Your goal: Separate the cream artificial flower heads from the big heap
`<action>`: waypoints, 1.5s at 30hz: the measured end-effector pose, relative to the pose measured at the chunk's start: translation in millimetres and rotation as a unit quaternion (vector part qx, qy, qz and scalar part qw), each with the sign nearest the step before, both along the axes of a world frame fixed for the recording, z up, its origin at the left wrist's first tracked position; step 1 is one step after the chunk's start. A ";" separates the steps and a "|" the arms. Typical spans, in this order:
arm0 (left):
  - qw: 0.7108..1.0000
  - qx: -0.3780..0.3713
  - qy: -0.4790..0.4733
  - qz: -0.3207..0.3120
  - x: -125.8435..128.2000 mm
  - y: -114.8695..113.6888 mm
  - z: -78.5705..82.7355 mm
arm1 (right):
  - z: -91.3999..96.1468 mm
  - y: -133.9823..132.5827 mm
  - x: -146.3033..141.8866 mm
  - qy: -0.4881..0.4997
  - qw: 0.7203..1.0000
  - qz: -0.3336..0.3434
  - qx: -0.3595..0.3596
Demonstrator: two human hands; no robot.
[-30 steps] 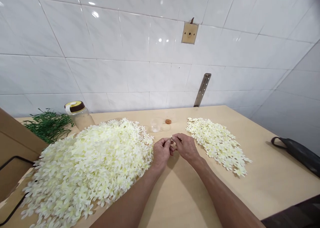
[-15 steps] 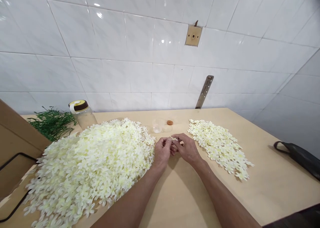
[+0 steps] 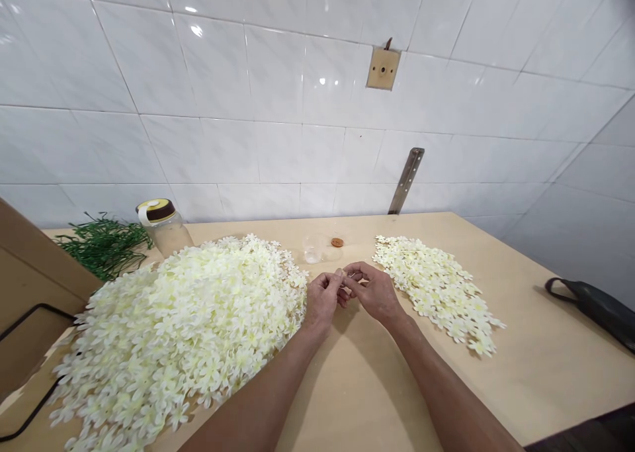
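My left hand (image 3: 322,298) and my right hand (image 3: 373,291) meet over the middle of the wooden table (image 3: 357,386), fingertips pinched together on a small white flower piece that is mostly hidden between them. A large heap of cream artificial flowers (image 3: 178,333) lies just left of my left hand. A smaller, flatter pile of the same flowers (image 3: 436,290) spreads to the right of my right hand. Just beyond my fingers stand a small clear cup (image 3: 312,248) and a little brown disc (image 3: 337,242).
A clear jar with a yellow-and-brown lid (image 3: 163,226) and green plastic foliage (image 3: 102,243) sit at the back left. A brown cardboard box (image 3: 30,300) stands at the left edge. A black bag (image 3: 592,306) lies at the right. A white tiled wall (image 3: 278,108) backs the table.
The view shifted slightly. My hands stay together at the table's middle, the fingers working a little on the small flower piece; the piles have not moved.
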State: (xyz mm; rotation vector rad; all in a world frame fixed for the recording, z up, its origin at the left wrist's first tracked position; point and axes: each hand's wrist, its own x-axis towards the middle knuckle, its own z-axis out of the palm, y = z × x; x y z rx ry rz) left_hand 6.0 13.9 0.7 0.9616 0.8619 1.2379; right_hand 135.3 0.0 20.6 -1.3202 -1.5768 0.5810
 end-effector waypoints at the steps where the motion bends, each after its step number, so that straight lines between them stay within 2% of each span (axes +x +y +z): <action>1: 1.000 -0.001 0.001 -0.001 -0.4 0.0 0.7 | 1.1 -0.5 0.1 0.006 1.000 0.010 -0.007; 6: 0.999 -0.024 -0.013 -0.029 -3.2 0.2 5.2 | 6.0 -1.4 3.6 0.023 0.998 0.050 -0.020; 9: 0.999 -0.028 -0.014 -0.030 -3.9 0.9 5.8 | 4.6 -0.2 5.8 0.026 0.998 0.046 -0.020; 13: 1.000 -0.026 -0.011 -0.011 -3.2 1.7 3.7 | -1.4 2.2 4.2 0.009 0.999 -0.004 0.038; 17: 1.000 -0.022 -0.002 0.003 -3.0 1.8 1.9 | -2.6 1.5 -0.1 -0.038 0.996 -0.016 0.085; 23: 1.000 -0.013 -0.001 0.013 -2.9 2.8 -1.5 | 1.7 -1.5 -1.4 -0.061 0.998 0.006 0.027; 28: 1.000 -0.013 0.001 -0.002 -1.3 1.4 -1.0 | -1.9 1.3 0.6 -0.053 0.998 -0.031 -0.009; 33: 1.000 -0.015 0.005 -0.005 0.8 -0.1 -0.7 | -0.5 2.7 1.9 -0.075 0.996 -0.052 -0.003; 36: 0.999 -0.011 0.025 0.018 2.7 1.1 -4.8 | 3.2 3.3 8.3 -0.049 0.996 -0.072 -0.025; 42: 0.998 0.019 0.062 0.020 5.5 4.0 -15.0 | 5.4 8.3 31.8 -0.021 0.989 -0.138 -0.051; 45: 0.997 0.026 0.065 0.021 5.6 4.2 -16.5 | -1.1 12.8 40.6 0.094 0.984 -0.128 -0.086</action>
